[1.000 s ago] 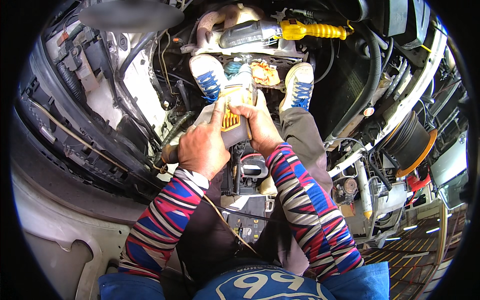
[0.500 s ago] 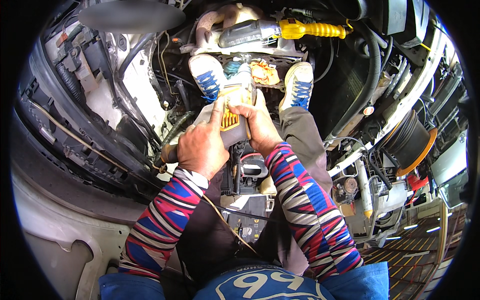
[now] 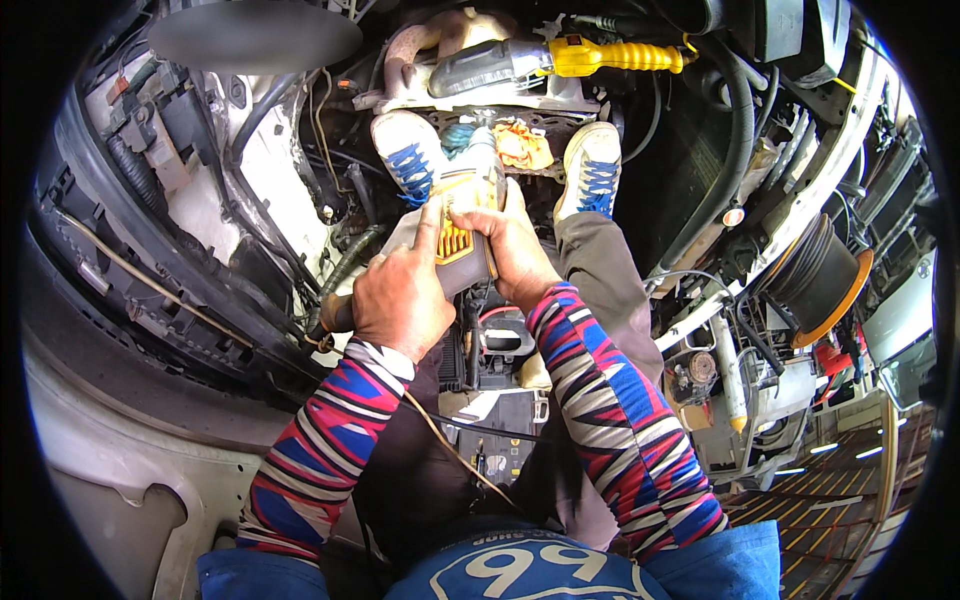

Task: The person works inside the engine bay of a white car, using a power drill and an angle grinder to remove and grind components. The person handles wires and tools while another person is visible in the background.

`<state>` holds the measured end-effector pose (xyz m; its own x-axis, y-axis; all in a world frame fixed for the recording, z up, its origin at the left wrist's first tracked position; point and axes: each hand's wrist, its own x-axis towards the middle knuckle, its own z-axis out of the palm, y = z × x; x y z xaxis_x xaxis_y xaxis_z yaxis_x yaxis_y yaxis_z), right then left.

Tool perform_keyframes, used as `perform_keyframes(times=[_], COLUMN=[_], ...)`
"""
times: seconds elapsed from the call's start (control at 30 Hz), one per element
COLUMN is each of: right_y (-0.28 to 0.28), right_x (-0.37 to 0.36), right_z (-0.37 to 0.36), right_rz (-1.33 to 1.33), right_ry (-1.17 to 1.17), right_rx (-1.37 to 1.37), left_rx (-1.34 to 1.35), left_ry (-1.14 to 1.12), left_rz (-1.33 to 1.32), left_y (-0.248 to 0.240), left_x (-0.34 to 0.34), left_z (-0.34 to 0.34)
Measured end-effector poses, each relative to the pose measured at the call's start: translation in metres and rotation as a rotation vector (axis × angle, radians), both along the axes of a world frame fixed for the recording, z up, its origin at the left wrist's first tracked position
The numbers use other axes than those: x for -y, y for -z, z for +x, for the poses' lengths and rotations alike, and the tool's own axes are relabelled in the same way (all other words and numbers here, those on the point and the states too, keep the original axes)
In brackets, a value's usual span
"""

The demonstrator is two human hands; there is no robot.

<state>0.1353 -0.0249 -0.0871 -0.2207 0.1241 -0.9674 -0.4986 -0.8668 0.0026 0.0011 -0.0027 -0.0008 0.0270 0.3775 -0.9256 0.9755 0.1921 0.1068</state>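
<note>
Between my legs I hold a grey-and-yellow, drill-shaped power tool [image 3: 468, 272], its nose pointing away over the engine parts. My left hand [image 3: 402, 302] is closed on the tool's left side, by a dark grip end, with the index finger stretched along the body. On the other side my right hand [image 3: 518, 252] grips the body, thumb across the top near the yellow vents. The tip of the nose is hard to make out in the glare. Beside it lie a blue-green cloth [image 3: 457, 140] and a crumpled orange cloth [image 3: 524, 147].
A yellow-handled work lamp [image 3: 615, 58] lies across the far engine parts. My white shoes with blue laces [image 3: 592, 170] stand in the engine bay. Hoses [image 3: 738, 150] run along the right. A cable reel [image 3: 820, 282] sits farther right, and a thin cord [image 3: 440, 435] crosses my lap.
The view has shifted slightly, so the far parts sit a little farther left. Both hands keep their hold on the power tool, with no clear movement of it.
</note>
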Motion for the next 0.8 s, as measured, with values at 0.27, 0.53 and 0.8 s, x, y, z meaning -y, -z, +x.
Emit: perform_keyframes(times=[0.27,0.53,0.8], right_y=[-0.002,0.000,0.000], right_x=[0.000,0.001,0.004], right_z=[0.000,0.001,-0.009], right_rz=[-0.019,-0.005,-0.046], right_ry=[0.020,0.009,0.063], right_rx=[0.015,0.010,0.059], left_rx=[0.003,0.006,0.074], left_ry=[-0.049,-0.042,-0.044], left_rz=[-0.005,0.002,0.118], left_y=[0.001,0.001,0.001], left_x=[0.000,0.002,0.003], left_z=[0.001,-0.001,-0.007])
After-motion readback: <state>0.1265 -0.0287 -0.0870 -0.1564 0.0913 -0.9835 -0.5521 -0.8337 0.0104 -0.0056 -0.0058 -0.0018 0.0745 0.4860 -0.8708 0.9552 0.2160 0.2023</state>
